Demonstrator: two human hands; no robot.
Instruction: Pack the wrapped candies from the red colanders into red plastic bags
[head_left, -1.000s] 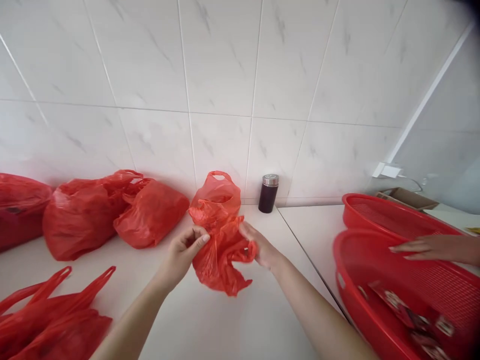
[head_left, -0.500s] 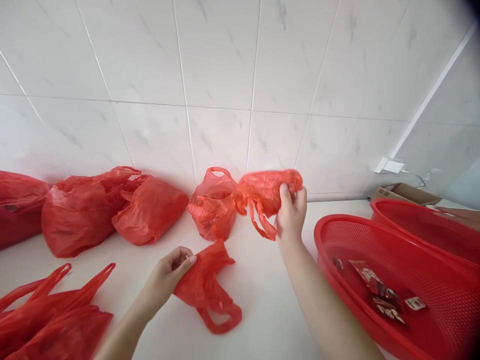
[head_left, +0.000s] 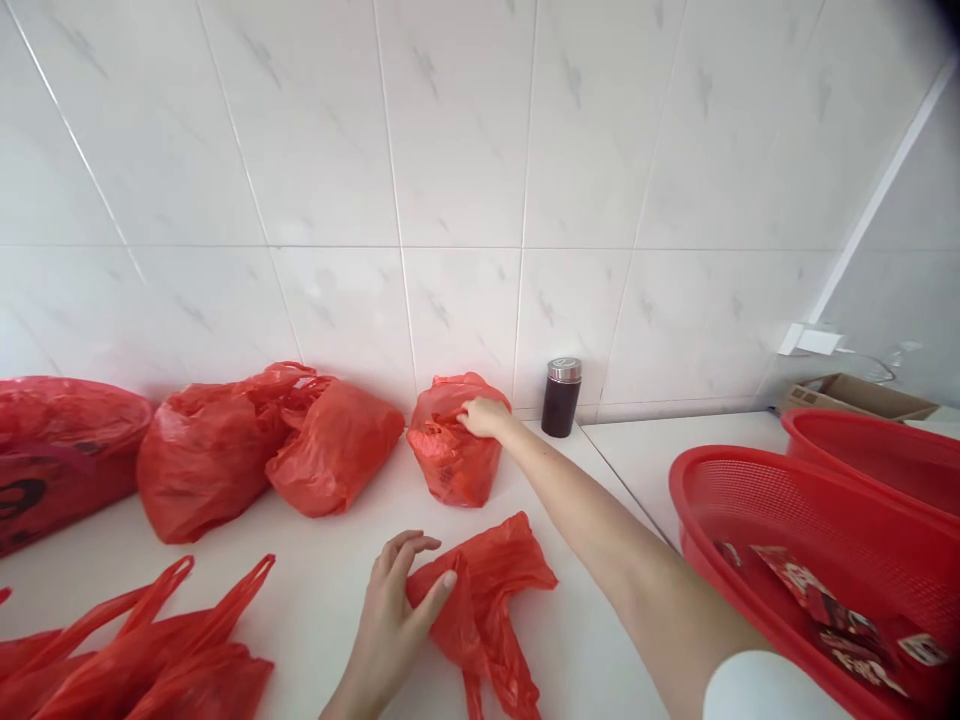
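Note:
My left hand rests on the white counter and pinches the edge of a crumpled empty red plastic bag between thumb and fingers. My right arm stretches forward; my right hand presses its closed fingers into the top of a small stuffed red bag standing by the tiled wall. A dark jar with a metal lid stands just right of that bag.
Filled red bags line the wall at the left, and flat empty red bags lie at the lower left. Two red mesh baskets sit at the right, the nearer one holding a few small packets. A cardboard box is behind.
My right hand carried a wad of red bag to the small bag by the wall and now pushes into its top. My left hand lowered the empty bag onto the counter.

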